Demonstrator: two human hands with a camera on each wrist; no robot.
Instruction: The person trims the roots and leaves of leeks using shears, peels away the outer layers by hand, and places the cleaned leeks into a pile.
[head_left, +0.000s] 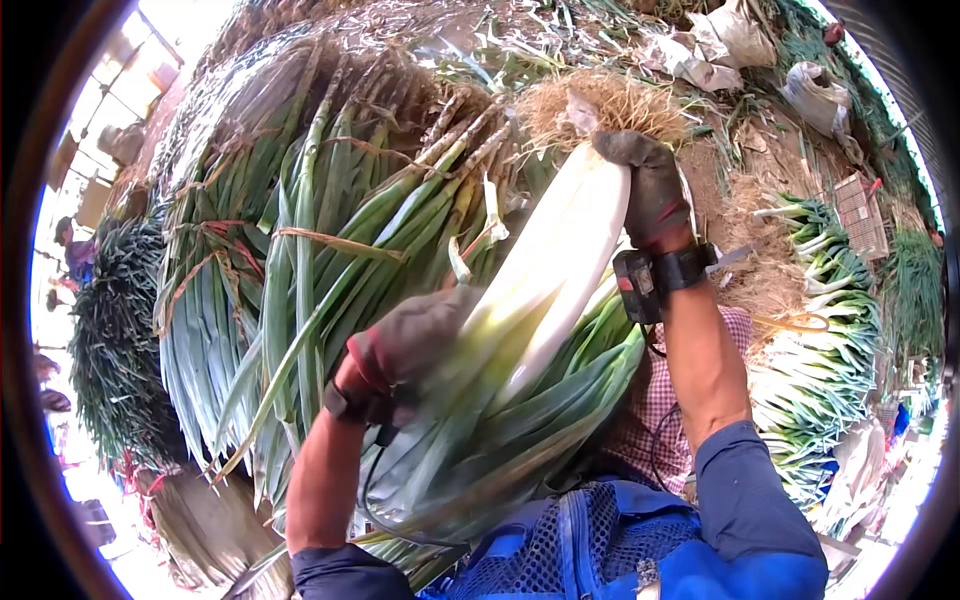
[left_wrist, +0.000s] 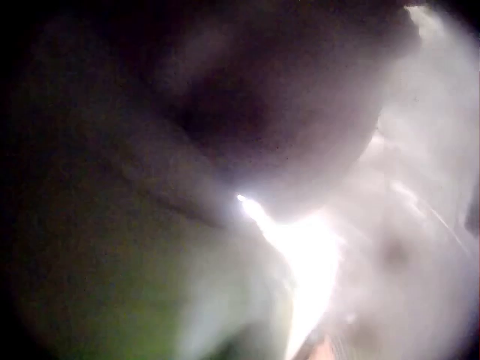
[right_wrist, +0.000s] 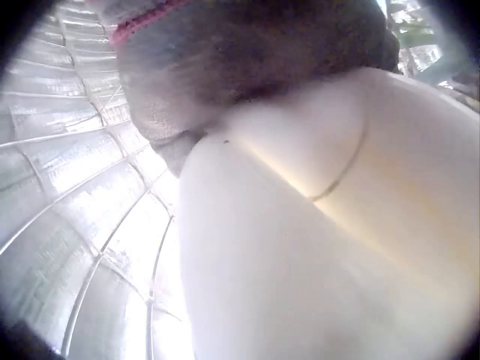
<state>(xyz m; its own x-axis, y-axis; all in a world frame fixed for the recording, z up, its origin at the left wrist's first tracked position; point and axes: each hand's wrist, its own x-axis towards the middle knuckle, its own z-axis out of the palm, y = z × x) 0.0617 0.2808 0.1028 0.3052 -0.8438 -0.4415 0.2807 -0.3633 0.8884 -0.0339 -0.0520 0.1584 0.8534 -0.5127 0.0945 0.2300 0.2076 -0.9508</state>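
In the head view, thick white scallions [head_left: 555, 250] slant across the middle, root end up and green leaves [head_left: 540, 410] toward the person's body. My gloved right hand [head_left: 650, 185] grips them close below the shaggy roots [head_left: 600, 105]. The right wrist view shows the dark glove [right_wrist: 255, 67] pressed against two smooth white stalks [right_wrist: 315, 247]. My gloved left hand [head_left: 415, 335], blurred, is at the left side of the stalks, its fingertips overlapping them. The dark, blurred glove [left_wrist: 277, 112] fills much of the left wrist view; I cannot tell whether it holds a leaf.
Tied scallion bundles [head_left: 330, 200] are heaped at the left, touching the work area. More scallions [head_left: 820, 340] lie in a row at the right. Pale sacks [head_left: 735, 45] and leaf scraps lie on the ground at the back. A cable [head_left: 375, 490] runs from the left wrist.
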